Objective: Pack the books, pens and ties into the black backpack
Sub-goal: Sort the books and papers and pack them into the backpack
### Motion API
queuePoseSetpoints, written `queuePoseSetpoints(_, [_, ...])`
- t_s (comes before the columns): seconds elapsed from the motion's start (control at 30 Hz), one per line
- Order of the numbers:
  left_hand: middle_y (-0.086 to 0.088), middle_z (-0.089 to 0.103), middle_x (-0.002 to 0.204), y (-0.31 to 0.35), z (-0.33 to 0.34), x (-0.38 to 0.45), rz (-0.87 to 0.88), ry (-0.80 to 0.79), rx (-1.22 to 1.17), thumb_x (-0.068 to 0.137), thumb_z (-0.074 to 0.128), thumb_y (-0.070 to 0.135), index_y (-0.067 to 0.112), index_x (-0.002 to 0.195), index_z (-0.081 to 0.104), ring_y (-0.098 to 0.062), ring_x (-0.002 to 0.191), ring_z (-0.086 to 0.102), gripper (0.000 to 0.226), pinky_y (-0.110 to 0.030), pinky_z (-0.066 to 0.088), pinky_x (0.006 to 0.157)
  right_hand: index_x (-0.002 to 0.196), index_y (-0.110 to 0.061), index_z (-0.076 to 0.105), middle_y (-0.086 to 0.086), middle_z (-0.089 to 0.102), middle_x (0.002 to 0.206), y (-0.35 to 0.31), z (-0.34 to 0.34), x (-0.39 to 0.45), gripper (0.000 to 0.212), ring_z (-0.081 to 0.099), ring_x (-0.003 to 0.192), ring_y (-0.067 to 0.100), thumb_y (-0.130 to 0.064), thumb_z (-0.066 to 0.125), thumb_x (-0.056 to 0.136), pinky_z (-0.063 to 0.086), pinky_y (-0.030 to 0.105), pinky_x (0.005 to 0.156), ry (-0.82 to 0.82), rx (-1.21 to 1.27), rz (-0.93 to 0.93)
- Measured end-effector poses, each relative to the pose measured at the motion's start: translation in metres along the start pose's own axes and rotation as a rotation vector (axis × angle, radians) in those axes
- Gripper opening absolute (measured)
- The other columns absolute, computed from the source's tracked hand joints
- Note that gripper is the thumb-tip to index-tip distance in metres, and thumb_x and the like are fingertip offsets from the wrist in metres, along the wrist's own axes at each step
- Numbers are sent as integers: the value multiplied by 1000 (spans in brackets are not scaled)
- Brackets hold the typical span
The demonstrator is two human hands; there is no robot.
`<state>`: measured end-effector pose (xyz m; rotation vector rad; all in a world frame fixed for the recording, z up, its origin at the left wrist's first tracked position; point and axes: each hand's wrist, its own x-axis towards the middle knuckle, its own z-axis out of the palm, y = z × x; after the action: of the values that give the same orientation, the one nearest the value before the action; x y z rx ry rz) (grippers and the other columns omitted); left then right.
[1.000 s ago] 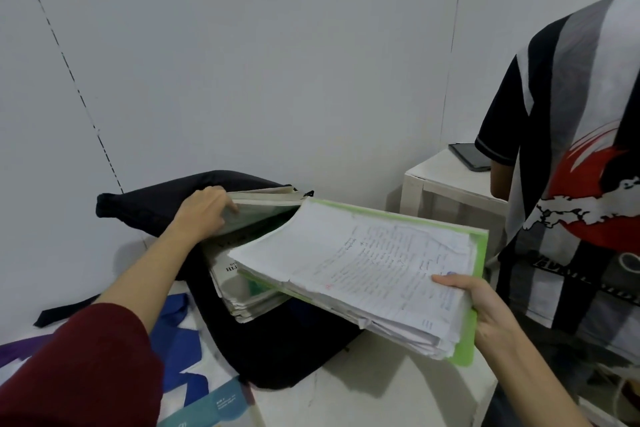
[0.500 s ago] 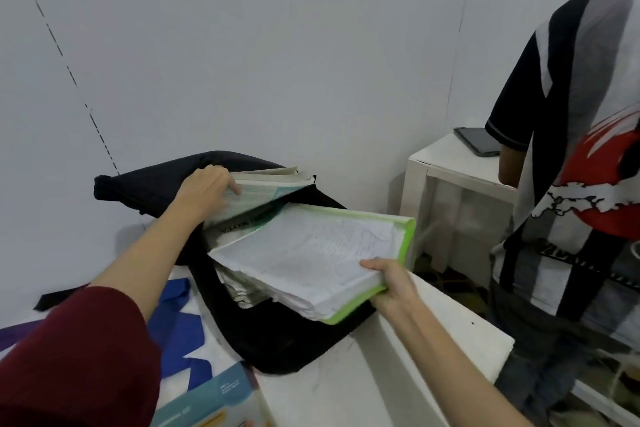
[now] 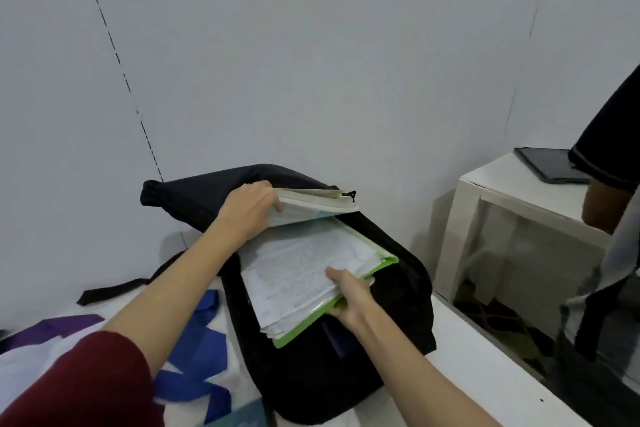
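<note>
In the bag (image 3: 398,291) by the bench's back edge, your right hand (image 3: 349,298) has pushed its gripped papers (image 3: 304,263) halfway inside; your left hand (image 3: 249,210) holds books (image 3: 311,206) up.

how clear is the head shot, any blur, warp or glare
Head view: soft, even light, no hard glare; faint sheen on the green folder edge. Writing on the papers is too soft to read. Wide-angle warp bends the wall seam and side table. Right hand and left hand are fairly sharp; backpack shows little detail.
</note>
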<state>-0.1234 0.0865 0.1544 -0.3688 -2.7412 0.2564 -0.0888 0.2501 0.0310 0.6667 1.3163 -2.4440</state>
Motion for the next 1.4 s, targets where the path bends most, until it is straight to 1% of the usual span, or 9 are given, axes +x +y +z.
queuePoseSetpoints(0.2, [2,48,128,5,5,-10,-28,-31,34,89,51,5,28,126,58,-20,101,54,44,-26,35,70,107,0,53,15,59,86,-14,22,15,26,57,72,29,8,59,83,52,42,62,79,140,-23])
queuePoseSetpoints(0.47, [2,46,123,34,32,-31,-21,-111,53,92,49,11,29,121,61,-22,94,53,36,-28,41,69,118,0,54,21,64,111,-6,6,15,33,64,89,32,-2,64,87,58,42,60,-69,64,51])
queuePoseSetpoints(0.63, [2,46,127,32,25,-30,-61,-80,30,90,47,4,28,125,59,-22,96,54,44,-27,37,68,119,0,52,19,64,96,9,20,9,35,63,77,31,1,64,86,54,43,58,-38,153,107])
queuePoseSetpoints(0.8, [2,47,123,43,36,-37,-31,-109,43,93,46,7,30,125,59,-21,92,55,41,-27,37,64,119,-5,50,16,66,97,1,5,-3,43,66,78,32,-25,69,86,56,45,58,-91,-52,117])
queuePoseSetpoints(0.9, [3,45,129,44,41,-44,-37,-105,28,94,44,6,32,126,57,-22,95,54,44,-27,38,66,107,-11,59,19,70,91,-12,-23,-17,42,69,63,31,-46,66,85,54,31,48,-160,-334,131])
queuePoseSetpoints(1.03, [-4,47,134,43,51,-62,63,-84,-28,89,50,4,24,113,64,-27,96,58,34,-31,41,66,81,-11,51,8,64,76,-24,-62,-10,24,60,57,22,-25,70,83,45,28,55,341,-726,-547])
queuePoseSetpoints(1.1, [-7,60,116,44,61,-79,128,-60,-123,76,65,-3,19,97,57,-28,79,64,32,-28,41,53,84,-13,52,1,53,85,-32,-67,-4,19,53,73,19,-22,68,83,37,29,64,263,-1058,-827])
queuePoseSetpoints(1.2, [-4,62,93,48,80,-99,30,-71,-277,76,59,-3,24,97,33,-27,71,61,43,-28,39,50,87,-13,57,-4,44,92,-28,-67,8,9,51,85,19,-20,64,88,37,27,67,57,-1366,-847])
queuePoseSetpoints(1.4, [5,51,134,54,70,-104,-97,-159,-284,92,45,15,23,131,45,-19,116,52,39,-33,45,89,80,-13,58,-1,57,81,-39,-50,-9,10,53,74,17,-20,60,88,37,26,62,90,-1407,-933])
